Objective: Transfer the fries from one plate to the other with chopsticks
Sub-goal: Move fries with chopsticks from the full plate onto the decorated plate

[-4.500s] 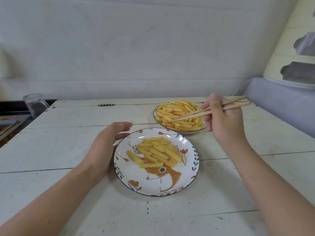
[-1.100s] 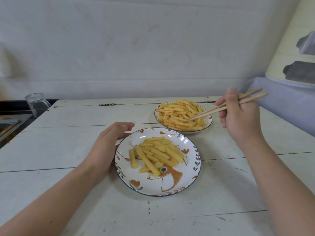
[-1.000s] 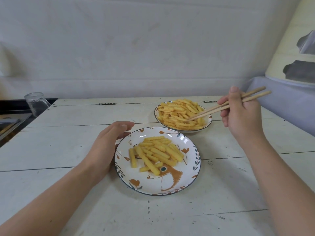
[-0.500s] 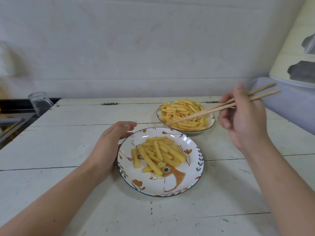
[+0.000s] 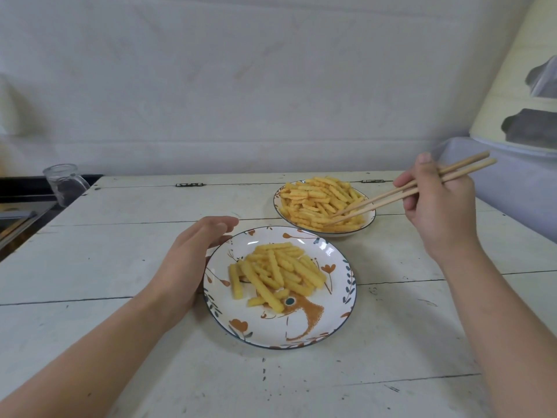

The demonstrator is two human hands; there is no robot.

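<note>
Two plates stand on the white wooden table. The near plate [image 5: 313, 333], painted with an orange deer and flowers, holds a small heap of yellow fries [image 5: 277, 273]. The far plate [image 5: 370, 222], blue-rimmed, is piled with fries [image 5: 316, 200]. My right hand [image 5: 437, 206] grips wooden chopsticks [image 5: 401, 194]; their tips are slightly apart and dip into the far pile at its front right. My left hand [image 5: 190, 260] rests on the table with its fingers curved against the near plate's left rim.
A clear glass jar [image 5: 64, 184] stands at the table's far left corner beside a dark ledge. A grey-blue cushion edge [image 5: 512, 188] lies to the right. Two small metal hinges sit along the table's back edge.
The chopstick tips have dropped from above the far plate into its fries. One more fry lies on the near plate than several seconds ago. My left hand has stayed at the near plate's rim.
</note>
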